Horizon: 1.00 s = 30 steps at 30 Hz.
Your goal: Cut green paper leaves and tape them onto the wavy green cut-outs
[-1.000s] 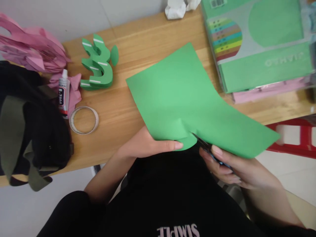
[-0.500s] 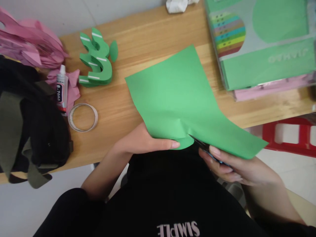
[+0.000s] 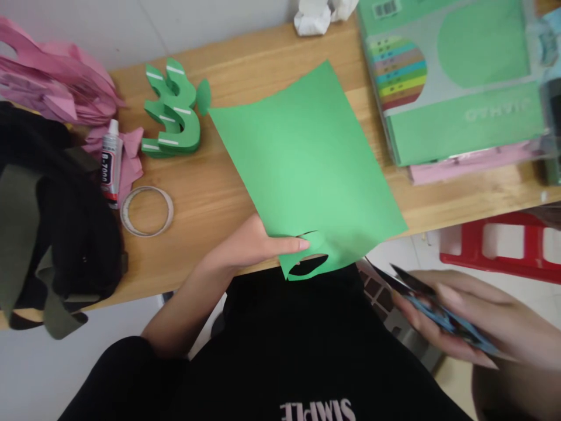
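A large green sheet of paper (image 3: 307, 158) is pinched near its front corner by my left hand (image 3: 258, 245), thumb on top and the other fingers hidden underneath. Close to that thumb, a curved cut opens a hole in the paper, and dark cloth shows through it. My right hand (image 3: 473, 316) grips a pair of scissors (image 3: 421, 298) with dark blades slightly apart, off to the right of the sheet and not touching it. Stacked green paper shapes (image 3: 179, 126) with white strips stand at the back left, beside a small green oval (image 3: 203, 97).
On the left lie a tape roll (image 3: 148, 211), a glue tube (image 3: 111, 164), pink paper scraps (image 3: 56, 82) and a black bag (image 3: 83, 216). A green paper pack (image 3: 464, 126) sits at the right, with crumpled white tissue (image 3: 312, 17) at the back. Below is a red stool (image 3: 495, 245).
My right hand has drawn the scissors out of the paper and away to the right. The sheet has turned and flattened, so the cut hole now shows.
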Tool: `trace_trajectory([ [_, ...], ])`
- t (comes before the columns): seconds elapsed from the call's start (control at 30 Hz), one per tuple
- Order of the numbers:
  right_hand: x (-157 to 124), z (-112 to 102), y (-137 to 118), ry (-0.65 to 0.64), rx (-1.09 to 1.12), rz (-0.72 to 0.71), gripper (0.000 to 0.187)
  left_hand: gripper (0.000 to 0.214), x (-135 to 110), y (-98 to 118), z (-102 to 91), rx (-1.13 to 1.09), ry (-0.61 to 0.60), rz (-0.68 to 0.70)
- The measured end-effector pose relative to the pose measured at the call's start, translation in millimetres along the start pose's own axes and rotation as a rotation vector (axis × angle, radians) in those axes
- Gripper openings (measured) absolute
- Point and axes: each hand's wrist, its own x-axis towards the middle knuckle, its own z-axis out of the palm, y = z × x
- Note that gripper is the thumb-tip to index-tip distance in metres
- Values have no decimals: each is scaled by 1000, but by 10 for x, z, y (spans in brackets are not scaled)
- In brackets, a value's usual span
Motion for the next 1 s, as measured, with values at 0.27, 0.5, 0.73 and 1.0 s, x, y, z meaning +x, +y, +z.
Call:
trace_trajectory([
  [0.27, 341, 116, -136, 12, 58, 98, 47, 44, -58, -7, 46, -43, -97, -43],
  [0.5, 323, 64, -172, -61, 53, 182, 49, 40, -90, -41, 27, -65, -132, -105],
  [0.73, 365, 62, -186, -72, 51, 144, 48, 35, -78, 15, 48, -3, -197, -65],
  [1.0, 393, 1, -196, -137, 114, 111, 43, 27, -47, 105, 36, 86, -272, -55],
])
